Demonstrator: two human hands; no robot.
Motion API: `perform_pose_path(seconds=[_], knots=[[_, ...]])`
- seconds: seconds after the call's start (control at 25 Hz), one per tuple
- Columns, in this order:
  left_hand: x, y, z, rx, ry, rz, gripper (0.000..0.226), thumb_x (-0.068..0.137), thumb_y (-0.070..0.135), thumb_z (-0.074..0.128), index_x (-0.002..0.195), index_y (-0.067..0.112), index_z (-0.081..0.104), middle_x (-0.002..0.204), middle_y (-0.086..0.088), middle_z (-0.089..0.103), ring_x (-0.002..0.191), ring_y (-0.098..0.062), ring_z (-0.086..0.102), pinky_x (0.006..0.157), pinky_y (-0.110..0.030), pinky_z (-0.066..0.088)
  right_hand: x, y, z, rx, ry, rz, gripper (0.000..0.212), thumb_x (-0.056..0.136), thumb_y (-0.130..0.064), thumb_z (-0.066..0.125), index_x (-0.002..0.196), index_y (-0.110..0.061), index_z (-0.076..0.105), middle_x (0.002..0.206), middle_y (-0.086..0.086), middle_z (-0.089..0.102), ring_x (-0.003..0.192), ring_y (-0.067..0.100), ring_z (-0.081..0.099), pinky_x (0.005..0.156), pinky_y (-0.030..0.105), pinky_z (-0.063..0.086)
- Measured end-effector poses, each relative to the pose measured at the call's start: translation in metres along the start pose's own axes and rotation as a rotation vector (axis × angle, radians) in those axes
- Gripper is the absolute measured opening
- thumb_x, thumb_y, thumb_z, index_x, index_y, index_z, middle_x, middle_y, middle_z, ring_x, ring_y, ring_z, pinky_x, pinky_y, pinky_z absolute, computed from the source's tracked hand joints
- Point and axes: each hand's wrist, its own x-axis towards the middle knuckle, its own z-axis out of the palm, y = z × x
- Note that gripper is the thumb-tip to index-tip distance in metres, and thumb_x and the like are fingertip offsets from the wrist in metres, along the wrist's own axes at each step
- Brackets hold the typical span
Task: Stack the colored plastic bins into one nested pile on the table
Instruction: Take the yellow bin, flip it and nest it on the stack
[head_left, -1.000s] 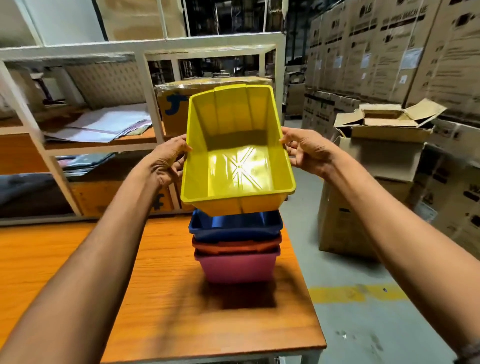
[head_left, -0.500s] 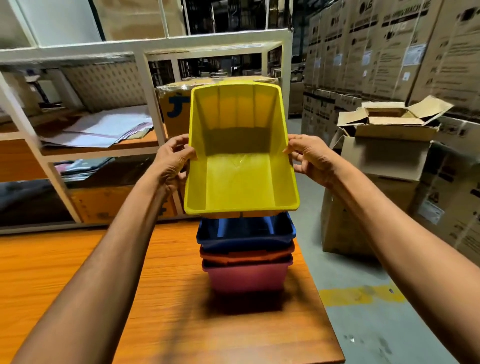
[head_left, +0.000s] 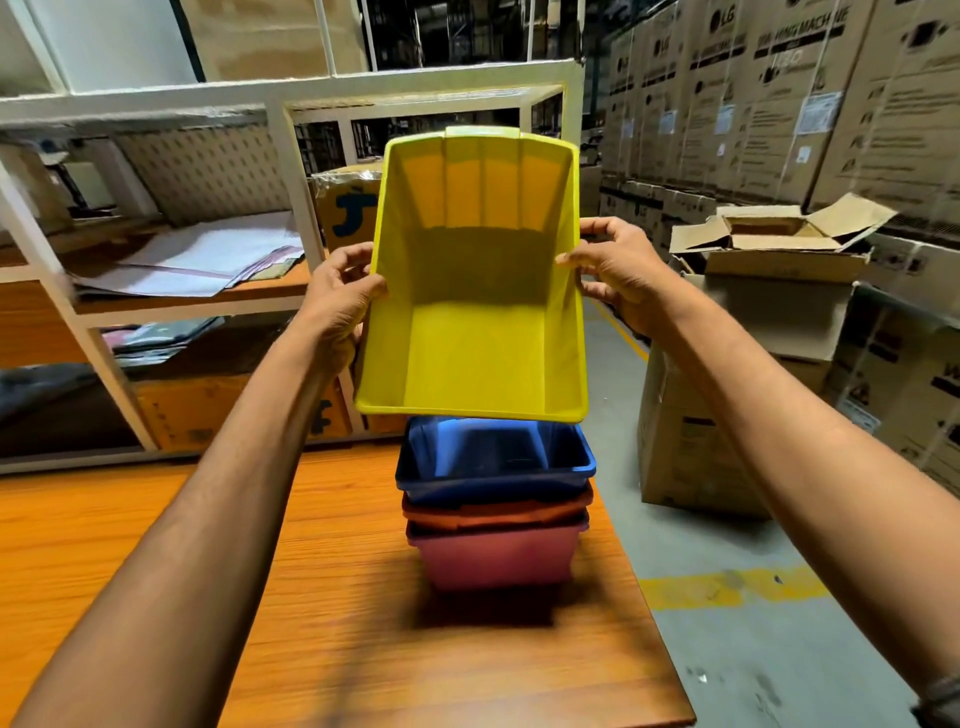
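1. Since a second ago the yellow bin has come up a bit and tipped further toward the camera, so you look more straight into its open side, and more of the blue bin's inside shows underneath it.
2. Left hand has a grip on the bin's left rim, thumb over the edge on the inside and fingers curled behind the wall.
3. Right hand does the same on the right rim, thumb pinched on the edge, fingers wrapped around the outside. So both hands are clenched on that one bin.
4. It's in the air, not touching anything below. Its near lower edge hangs just above the blue bin, with a small gap between them.
5. The pile sits on the wooden worktop near its right edge: blue bin on top, orange bin nested under it with only its rim showing, pink bin at the bottom, resting on the wood.
6. Behind the worktop there's a white metal shelf with papers on it.
7. Off to the right, on the floor, an open cardboard box sits on top of another carton, with a wall of stacked cartons behind.
8. Yellow tape line on the concrete floor next to the worktop.
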Motion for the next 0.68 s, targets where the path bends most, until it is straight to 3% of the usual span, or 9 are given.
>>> perform_pose_path(seconds=[0.12,0.2,0.28,0.4,0.48,0.52,0.6,0.68], knots=[[-0.003,0.002,0.002,-0.024,0.03,-0.014,0.047,0.086,-0.012,0.061,0.117,0.022,0.066,0.119,-0.009,0.071,0.107,-0.022,0.068,0.092,-0.036,0.06,0.002,0.002,0.0,-0.012,0.004,0.008,0.045,0.081,0.003,0.076,0.117,-0.019,0.061,0.096,-0.001,0.073,0.086,0.01,0.072,0.06,0.025,0.056],[-0.008,0.005,0.007,0.003,0.044,0.028,0.047,0.087,-0.013,0.06,0.115,0.023,0.067,0.114,-0.009,0.069,0.103,-0.018,0.065,0.086,-0.028,0.061,0.003,0.002,0.001,-0.049,0.033,-0.006,0.047,0.081,0.005,0.075,0.118,-0.019,0.06,0.091,-0.007,0.072,0.086,0.009,0.072,0.064,0.03,0.058],[-0.012,0.011,0.011,0.07,0.045,0.106,0.048,0.088,-0.015,0.058,0.121,0.019,0.065,0.116,-0.005,0.069,0.099,-0.01,0.065,0.072,-0.016,0.057,0.003,-0.002,0.002,-0.115,0.096,-0.039,0.052,0.08,0.007,0.073,0.123,-0.018,0.056,0.102,-0.001,0.07,0.096,0.014,0.071,0.072,0.036,0.061],[-0.019,0.023,0.015,0.203,0.023,0.224,0.045,0.093,-0.011,0.056,0.131,0.013,0.061,0.121,-0.003,0.067,0.092,0.003,0.067,0.068,-0.013,0.056,0.007,-0.014,-0.005,-0.334,0.231,-0.149,0.067,0.079,0.004,0.072,0.138,-0.017,0.047,0.127,0.01,0.059,0.115,0.025,0.063,0.077,0.034,0.06],[-0.024,0.033,0.016,0.315,-0.001,0.322,0.043,0.096,-0.007,0.056,0.132,0.015,0.061,0.117,0.002,0.066,0.088,0.011,0.066,0.064,-0.009,0.054,0.008,-0.028,-0.009,-0.552,0.354,-0.235,0.083,0.079,-0.003,0.071,0.152,-0.021,0.035,0.144,0.01,0.045,0.132,0.025,0.047,0.097,0.036,0.052],[-0.026,0.037,0.017,0.369,-0.014,0.366,0.043,0.096,-0.006,0.056,0.131,0.018,0.061,0.118,0.001,0.066,0.092,0.008,0.066,0.063,-0.008,0.052,0.007,-0.036,-0.009,-0.654,0.412,-0.287,0.087,0.08,-0.004,0.068,0.155,-0.023,0.03,0.15,0.009,0.04,0.137,0.025,0.04,0.104,0.036,0.044],[-0.029,0.042,0.022,0.471,-0.029,0.434,0.044,0.095,-0.006,0.056,0.13,0.019,0.062,0.126,-0.008,0.063,0.104,-0.008,0.062,0.067,-0.006,0.048,0.006,-0.054,-0.006,-0.823,0.471,-0.411,0.085,0.079,-0.004,0.063,0.156,-0.024,0.031,0.152,0.007,0.038,0.139,0.025,0.035,0.103,0.032,0.035],[-0.031,0.047,0.027,0.538,-0.045,0.473,0.047,0.095,-0.005,0.055,0.134,0.018,0.062,0.13,-0.012,0.058,0.111,-0.014,0.053,0.074,-0.003,0.043,0.004,-0.072,-0.003,-0.954,0.434,-0.526,0.08,0.078,-0.005,0.061,0.153,-0.023,0.038,0.15,0.006,0.042,0.136,0.025,0.037,0.103,0.033,0.039]])
